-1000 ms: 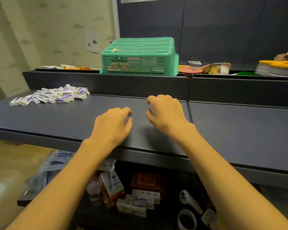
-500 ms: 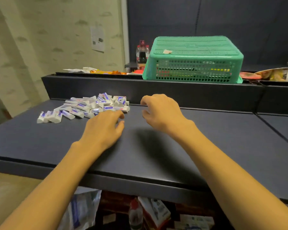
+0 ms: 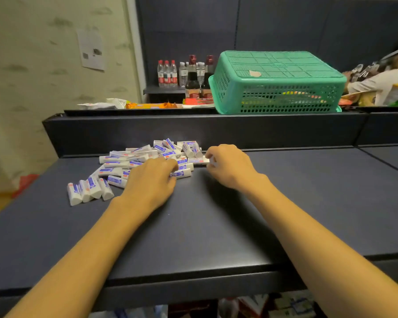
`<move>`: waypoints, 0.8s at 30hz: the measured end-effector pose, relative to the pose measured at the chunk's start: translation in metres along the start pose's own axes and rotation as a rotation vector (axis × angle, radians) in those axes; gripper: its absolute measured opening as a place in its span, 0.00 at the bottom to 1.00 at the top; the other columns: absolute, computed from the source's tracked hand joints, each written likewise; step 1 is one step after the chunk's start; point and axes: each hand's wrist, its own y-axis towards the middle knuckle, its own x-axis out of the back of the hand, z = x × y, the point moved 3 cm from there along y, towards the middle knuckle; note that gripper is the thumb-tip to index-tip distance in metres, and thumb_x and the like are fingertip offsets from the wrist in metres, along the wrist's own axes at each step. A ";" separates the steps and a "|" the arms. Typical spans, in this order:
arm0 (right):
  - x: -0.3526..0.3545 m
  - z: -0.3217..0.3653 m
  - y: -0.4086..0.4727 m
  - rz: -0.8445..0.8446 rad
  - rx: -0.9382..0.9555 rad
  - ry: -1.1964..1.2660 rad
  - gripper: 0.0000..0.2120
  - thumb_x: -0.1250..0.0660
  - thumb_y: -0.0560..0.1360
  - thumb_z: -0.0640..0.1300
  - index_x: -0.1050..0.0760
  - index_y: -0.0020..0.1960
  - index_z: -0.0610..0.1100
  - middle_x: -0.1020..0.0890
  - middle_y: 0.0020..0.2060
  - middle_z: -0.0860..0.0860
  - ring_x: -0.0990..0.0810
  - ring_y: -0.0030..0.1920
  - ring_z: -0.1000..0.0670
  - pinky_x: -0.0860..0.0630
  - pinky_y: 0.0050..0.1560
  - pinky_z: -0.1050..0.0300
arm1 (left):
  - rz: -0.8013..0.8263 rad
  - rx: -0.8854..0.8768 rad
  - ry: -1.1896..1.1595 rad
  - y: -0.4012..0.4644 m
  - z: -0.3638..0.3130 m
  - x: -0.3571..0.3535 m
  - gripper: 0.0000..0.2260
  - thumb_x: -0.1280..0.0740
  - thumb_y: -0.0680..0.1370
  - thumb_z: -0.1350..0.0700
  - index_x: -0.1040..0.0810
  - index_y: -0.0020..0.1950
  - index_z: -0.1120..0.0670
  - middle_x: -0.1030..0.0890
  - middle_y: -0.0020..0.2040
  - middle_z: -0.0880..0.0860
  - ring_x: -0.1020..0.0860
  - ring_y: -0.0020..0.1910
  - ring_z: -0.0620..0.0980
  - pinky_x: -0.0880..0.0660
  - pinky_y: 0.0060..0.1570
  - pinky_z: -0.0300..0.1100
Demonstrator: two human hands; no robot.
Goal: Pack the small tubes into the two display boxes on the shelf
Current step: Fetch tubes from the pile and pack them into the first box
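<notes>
Where the shelf (image 3: 216, 226) juts toward the camera, two bare forearms stretch across its dark top. Both hands lie at the near edge of the tubes (image 3: 133, 161), a loose pile of small white ones with blue print lying flat on the shelf toward its back left. Left hand (image 3: 151, 180) rests palm down on the pile, fingers bent over several tubes; whether it grips any I cannot tell. Right hand (image 3: 230, 167) sits at the pile's right end, fingers curled, pinching something white at its fingertips, seemingly one tube. Behind the pile rises a low dark ledge (image 3: 193, 129). Up on it stands an upturned green basket (image 3: 276, 81), with wrappers (image 3: 129, 104) to its left and bottles (image 3: 182, 73) farther back
</notes>
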 end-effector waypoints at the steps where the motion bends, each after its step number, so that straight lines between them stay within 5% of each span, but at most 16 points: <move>1: -0.003 0.000 0.003 0.001 -0.008 -0.005 0.12 0.38 0.75 0.43 0.24 0.57 0.45 0.22 0.53 0.45 0.25 0.55 0.41 0.27 0.49 0.50 | -0.007 -0.005 0.002 0.003 0.001 -0.001 0.11 0.40 0.79 0.53 0.26 0.60 0.48 0.23 0.59 0.50 0.27 0.59 0.53 0.29 0.50 0.47; 12: -0.027 -0.004 0.026 0.026 -0.012 -0.012 0.11 0.36 0.76 0.46 0.24 0.58 0.47 0.25 0.54 0.46 0.25 0.54 0.42 0.27 0.50 0.49 | 0.028 -0.098 -0.012 0.015 0.001 -0.010 0.18 0.36 0.77 0.44 0.31 0.65 0.47 0.24 0.60 0.50 0.28 0.61 0.52 0.30 0.52 0.47; 20: -0.019 -0.005 0.024 0.071 -0.027 -0.064 0.14 0.33 0.73 0.49 0.22 0.56 0.44 0.25 0.52 0.45 0.26 0.51 0.43 0.26 0.49 0.49 | 0.019 -0.115 -0.019 0.016 -0.003 -0.012 0.11 0.38 0.78 0.47 0.27 0.58 0.50 0.25 0.58 0.50 0.28 0.58 0.52 0.30 0.52 0.45; 24: -0.011 -0.013 0.014 0.010 -0.095 0.140 0.14 0.29 0.71 0.52 0.22 0.53 0.46 0.22 0.49 0.49 0.23 0.48 0.47 0.23 0.49 0.47 | 0.005 -0.124 -0.044 0.011 -0.005 -0.008 0.08 0.39 0.78 0.50 0.28 0.54 0.51 0.23 0.56 0.51 0.26 0.55 0.53 0.29 0.50 0.47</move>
